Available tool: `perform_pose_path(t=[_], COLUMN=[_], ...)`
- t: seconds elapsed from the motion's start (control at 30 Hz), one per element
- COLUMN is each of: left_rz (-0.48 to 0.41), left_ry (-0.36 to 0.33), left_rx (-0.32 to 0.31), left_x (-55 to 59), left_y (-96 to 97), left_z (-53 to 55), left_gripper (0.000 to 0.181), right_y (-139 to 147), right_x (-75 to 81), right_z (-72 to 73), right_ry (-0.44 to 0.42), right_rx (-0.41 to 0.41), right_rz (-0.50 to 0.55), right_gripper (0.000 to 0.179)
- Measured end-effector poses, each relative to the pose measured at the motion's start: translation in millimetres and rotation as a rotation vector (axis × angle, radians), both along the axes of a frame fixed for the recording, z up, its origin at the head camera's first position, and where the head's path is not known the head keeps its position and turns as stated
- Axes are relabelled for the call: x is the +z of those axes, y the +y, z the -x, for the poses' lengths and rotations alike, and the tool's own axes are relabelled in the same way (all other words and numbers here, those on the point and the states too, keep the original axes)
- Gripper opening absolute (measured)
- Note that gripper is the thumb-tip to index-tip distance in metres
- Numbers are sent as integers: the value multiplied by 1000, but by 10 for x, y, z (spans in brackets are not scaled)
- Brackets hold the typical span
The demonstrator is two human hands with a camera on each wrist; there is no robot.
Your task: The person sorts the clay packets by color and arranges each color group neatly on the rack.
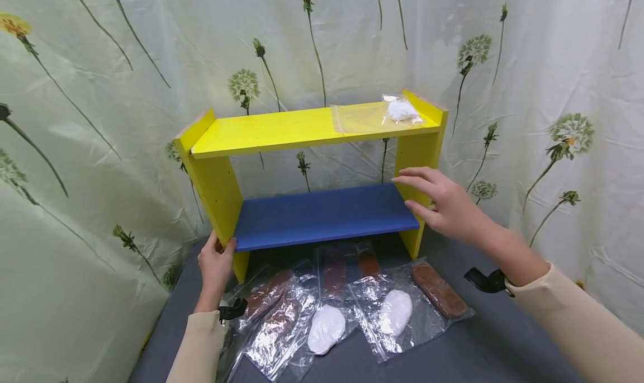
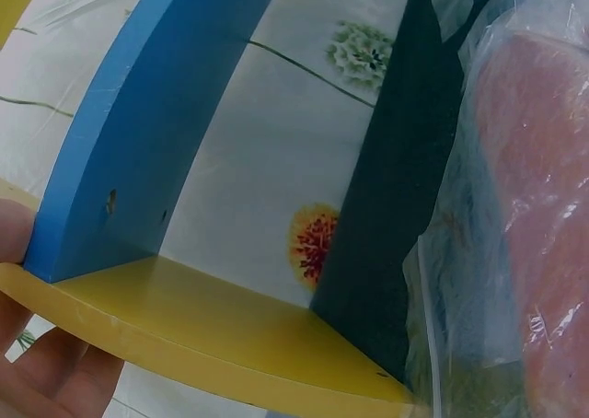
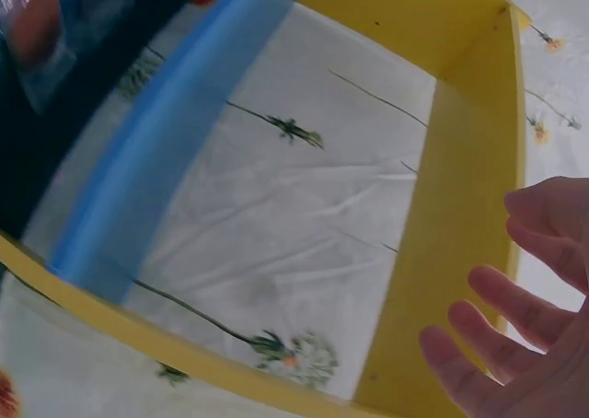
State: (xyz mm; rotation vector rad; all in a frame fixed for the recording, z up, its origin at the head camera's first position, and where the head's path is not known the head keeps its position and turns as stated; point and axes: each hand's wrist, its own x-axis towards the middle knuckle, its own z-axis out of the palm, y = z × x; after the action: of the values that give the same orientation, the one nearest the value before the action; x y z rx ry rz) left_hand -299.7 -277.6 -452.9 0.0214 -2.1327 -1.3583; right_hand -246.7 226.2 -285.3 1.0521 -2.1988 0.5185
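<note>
A small shelf unit with yellow side panels (image 1: 208, 181), a yellow top board (image 1: 271, 130) and a blue lower board (image 1: 322, 215) stands upright on the dark table. My left hand (image 1: 215, 264) grips the left side panel near the front end of the blue board. In the left wrist view, its thumb lies by the blue board and the fingers curl behind the yellow panel (image 2: 212, 344). Raised in front of the right side panel, my right hand (image 1: 443, 204) has its fingers spread and holds nothing. The right wrist view shows those fingers (image 3: 497, 363) loosely bent beside the yellow frame.
Several clear zip bags lie before and under the unit, holding brown lumps (image 1: 439, 289) and white lumps (image 1: 327, 328). Another bag with a white lump (image 1: 402, 110) rests on the top board's right end. A flower-printed curtain (image 1: 528, 64) hangs behind the dark table (image 1: 483, 338).
</note>
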Motion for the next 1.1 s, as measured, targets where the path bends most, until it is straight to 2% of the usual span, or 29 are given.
perform_pose_path(t=[0.2,0.4,0.63,0.87,1.1], left_rz=[0,3,0,10,3], left_ry=[-8,0,-8,-21,-28], left_rx=[1,-5,6,10,8], left_x=[2,1,1,-3,0], left_y=[11,14,19,20,12], left_z=[4,3,-8,4,-13], left_gripper=[43,43,41,41,43], right_y=[28,53,39,27,24], right_x=[-380,-682,-1036,-1391,-1642], right_z=[-94,-142,-189,-264,-292], right_ry=[-117,-162,-202,-363,-451], right_rx=[-21,-38,-1,67,66], right_rz=[20,23,41,90,9], right_gripper=[57,58,59,65,67])
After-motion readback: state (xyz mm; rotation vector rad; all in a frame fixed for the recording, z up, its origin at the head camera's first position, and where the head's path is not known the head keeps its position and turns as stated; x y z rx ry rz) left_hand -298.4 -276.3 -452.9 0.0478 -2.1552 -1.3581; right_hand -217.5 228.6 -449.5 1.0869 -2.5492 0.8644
